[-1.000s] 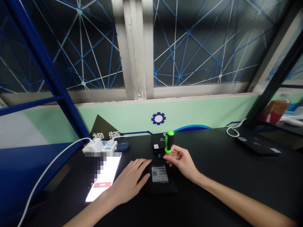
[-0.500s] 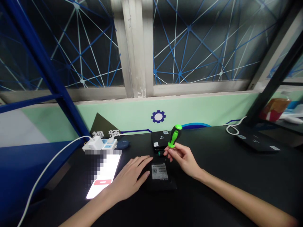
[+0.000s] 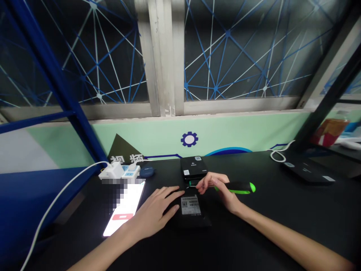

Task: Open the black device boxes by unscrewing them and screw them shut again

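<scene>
My right hand (image 3: 218, 190) is closed around a green and black screwdriver (image 3: 239, 187). Its handle points right, lying almost level, and the thin shaft reaches left past my fingertips, just above the far edge of a flat black device (image 3: 194, 221). This device lies on the table with a white printed label (image 3: 191, 206) facing up. My left hand (image 3: 160, 207) rests with fingers stretched out, fingertips at the device's far left edge; it holds nothing. Beside my right fingertips is a small dark green piece (image 3: 190, 183), its kind unclear.
Behind the device sits a black box (image 3: 193, 166). To the left are a lit phone (image 3: 128, 205), a power strip (image 3: 131, 172) with white plugs and cable, and a dark blue case (image 3: 147, 172). Another flat black device (image 3: 307, 173) lies far right near a white cable (image 3: 278, 155).
My right hand has tipped the screwdriver from upright to nearly level, its handle swinging down to the right. The left hand has hardly moved.
</scene>
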Tool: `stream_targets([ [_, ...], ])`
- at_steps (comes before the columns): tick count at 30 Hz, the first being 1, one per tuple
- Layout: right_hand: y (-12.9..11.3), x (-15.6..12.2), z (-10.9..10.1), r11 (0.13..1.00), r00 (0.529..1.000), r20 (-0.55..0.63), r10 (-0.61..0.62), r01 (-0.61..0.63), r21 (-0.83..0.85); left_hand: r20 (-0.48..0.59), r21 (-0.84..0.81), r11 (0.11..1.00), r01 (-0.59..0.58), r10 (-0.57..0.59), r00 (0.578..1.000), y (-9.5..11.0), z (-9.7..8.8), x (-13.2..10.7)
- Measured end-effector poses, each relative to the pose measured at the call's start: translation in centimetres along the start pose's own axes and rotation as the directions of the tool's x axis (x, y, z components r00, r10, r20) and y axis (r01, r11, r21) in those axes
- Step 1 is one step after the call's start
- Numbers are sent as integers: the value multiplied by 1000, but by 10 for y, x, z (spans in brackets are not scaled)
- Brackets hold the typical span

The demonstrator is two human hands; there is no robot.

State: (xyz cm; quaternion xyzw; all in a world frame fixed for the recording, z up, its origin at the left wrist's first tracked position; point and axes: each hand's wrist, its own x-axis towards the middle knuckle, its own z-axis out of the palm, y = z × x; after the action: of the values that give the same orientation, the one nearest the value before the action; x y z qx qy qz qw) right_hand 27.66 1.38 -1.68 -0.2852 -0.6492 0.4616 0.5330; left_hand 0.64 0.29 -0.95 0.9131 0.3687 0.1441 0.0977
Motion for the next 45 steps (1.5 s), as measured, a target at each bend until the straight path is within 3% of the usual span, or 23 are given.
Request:
stream_targets([
  [16,10,3,8,995,979,-191,77,-63,79,40,-50,999,-3,5,999,-1,0,-2],
  [33,6,2,15,987,979,-134,156,-149,63,73,-216,976,4,12,997,3,-2,-3],
  [45,6,1,15,991,982,-137,133,-133,15,89,-187,982,21,-4,996,-2,3,-3],
])
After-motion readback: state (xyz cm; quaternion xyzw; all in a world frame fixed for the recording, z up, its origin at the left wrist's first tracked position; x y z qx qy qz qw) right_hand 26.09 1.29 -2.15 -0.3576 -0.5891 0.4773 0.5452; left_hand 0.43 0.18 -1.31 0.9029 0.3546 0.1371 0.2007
